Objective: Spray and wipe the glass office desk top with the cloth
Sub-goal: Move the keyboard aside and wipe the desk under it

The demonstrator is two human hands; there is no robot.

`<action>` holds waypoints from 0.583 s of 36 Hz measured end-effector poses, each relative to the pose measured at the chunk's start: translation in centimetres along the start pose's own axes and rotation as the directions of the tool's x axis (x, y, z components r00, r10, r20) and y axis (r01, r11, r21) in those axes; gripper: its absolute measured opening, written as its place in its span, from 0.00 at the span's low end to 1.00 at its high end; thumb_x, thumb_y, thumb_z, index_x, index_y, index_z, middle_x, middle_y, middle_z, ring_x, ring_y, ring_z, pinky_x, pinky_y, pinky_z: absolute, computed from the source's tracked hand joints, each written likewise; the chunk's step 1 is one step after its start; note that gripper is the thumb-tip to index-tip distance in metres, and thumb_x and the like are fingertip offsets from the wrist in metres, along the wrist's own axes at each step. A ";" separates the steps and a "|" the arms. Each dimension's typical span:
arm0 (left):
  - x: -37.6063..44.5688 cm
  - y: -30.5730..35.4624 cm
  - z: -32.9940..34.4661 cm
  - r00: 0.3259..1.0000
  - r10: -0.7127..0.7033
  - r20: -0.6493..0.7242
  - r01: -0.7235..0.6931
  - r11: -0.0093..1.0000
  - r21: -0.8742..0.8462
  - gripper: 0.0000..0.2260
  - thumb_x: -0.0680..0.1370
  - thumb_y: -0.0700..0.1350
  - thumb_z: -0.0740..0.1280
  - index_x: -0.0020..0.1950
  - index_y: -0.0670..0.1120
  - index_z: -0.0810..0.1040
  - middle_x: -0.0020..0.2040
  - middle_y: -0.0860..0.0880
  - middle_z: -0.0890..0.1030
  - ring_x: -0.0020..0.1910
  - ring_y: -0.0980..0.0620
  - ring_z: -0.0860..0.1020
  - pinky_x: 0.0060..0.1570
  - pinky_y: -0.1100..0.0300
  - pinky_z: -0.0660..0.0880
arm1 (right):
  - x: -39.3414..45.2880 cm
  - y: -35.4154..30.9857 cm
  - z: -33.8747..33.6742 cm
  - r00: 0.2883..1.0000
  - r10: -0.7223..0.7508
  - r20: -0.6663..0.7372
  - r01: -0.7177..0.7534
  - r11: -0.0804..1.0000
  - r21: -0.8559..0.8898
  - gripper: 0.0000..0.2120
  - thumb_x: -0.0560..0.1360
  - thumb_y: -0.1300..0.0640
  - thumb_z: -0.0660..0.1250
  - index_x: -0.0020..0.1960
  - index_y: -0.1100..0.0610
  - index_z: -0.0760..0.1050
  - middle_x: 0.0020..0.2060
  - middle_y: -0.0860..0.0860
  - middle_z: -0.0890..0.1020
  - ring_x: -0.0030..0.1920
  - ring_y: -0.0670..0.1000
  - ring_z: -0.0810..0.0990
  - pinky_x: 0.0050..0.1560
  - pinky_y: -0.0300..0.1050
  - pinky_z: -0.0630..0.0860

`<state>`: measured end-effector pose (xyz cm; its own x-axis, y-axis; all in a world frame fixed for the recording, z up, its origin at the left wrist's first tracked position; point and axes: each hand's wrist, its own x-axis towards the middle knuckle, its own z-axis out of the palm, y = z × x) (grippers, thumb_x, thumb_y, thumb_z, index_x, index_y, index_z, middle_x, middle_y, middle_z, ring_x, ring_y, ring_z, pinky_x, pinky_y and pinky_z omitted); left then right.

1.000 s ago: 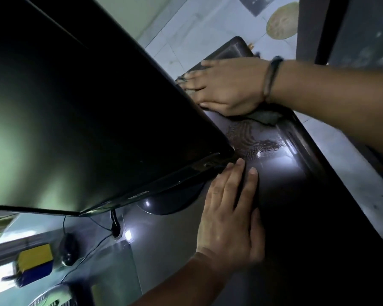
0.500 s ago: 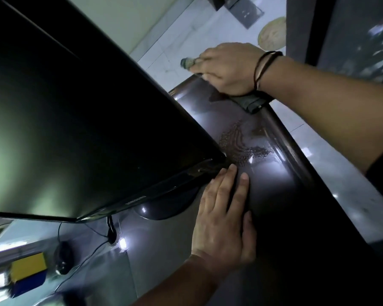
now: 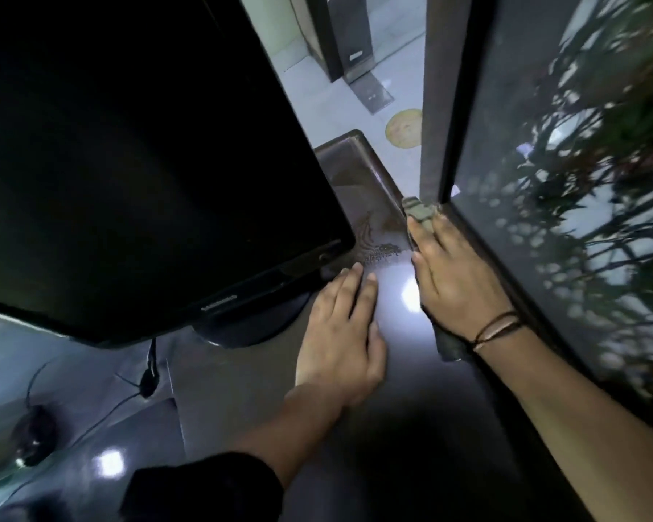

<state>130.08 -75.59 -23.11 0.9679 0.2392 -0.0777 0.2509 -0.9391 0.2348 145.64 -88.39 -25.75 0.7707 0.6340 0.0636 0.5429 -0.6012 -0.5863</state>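
1. While the left hand [image 3: 342,333] lies flat on the dark glass desk [image 3: 411,427], fingers straight and close together, its fingertips point up toward the lower right corner of the monitor [image 3: 148,163] and almost touch the bezel.
2. The right hand [image 3: 457,280] presses down on the cloth [image 3: 423,212] with fingers stretched out along it, not curled round it.
3. The cloth is a long folded strip lying along the desk's right edge; its long axis runs from near the wrist, where a dark end [image 3: 449,344] shows beneath the hand, up and slightly left to a grey-green end that sticks out past the fingertips.
4. That far end points toward the desk's far corner and sits just beside the foot of a dark post [image 3: 436,107].
5. A patch of spray droplets [image 3: 381,252] lies on the glass between the two hands, just ahead of the left fingertips and touching the cloth's left side.
6. A bright light reflection [image 3: 408,295] glares on the glass between the hands.
7. Thin cords [image 3: 498,325] circle the right wrist.
8. A cable [image 3: 149,367] hangs below the monitor at the left, and a mouse [image 3: 34,435] sits near the lower left.
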 end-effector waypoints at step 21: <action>-16.7 -4.0 -2.9 0.913 -0.283 -0.295 0.159 0.911 -0.381 0.19 0.82 0.40 0.59 0.70 0.40 0.79 0.74 0.43 0.75 0.72 0.43 0.74 0.75 0.48 0.68 | -12.6 -10.9 2.1 0.803 -0.433 0.410 0.538 0.823 -0.183 0.30 0.83 0.48 0.51 0.84 0.54 0.55 0.83 0.54 0.58 0.83 0.57 0.52 0.81 0.56 0.52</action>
<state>112.98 -75.13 -19.98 0.8173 0.5566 0.1489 0.3886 -0.7234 0.5707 129.26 -88.82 -21.81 0.2466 0.9688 -0.0258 0.9225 -0.2428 -0.3000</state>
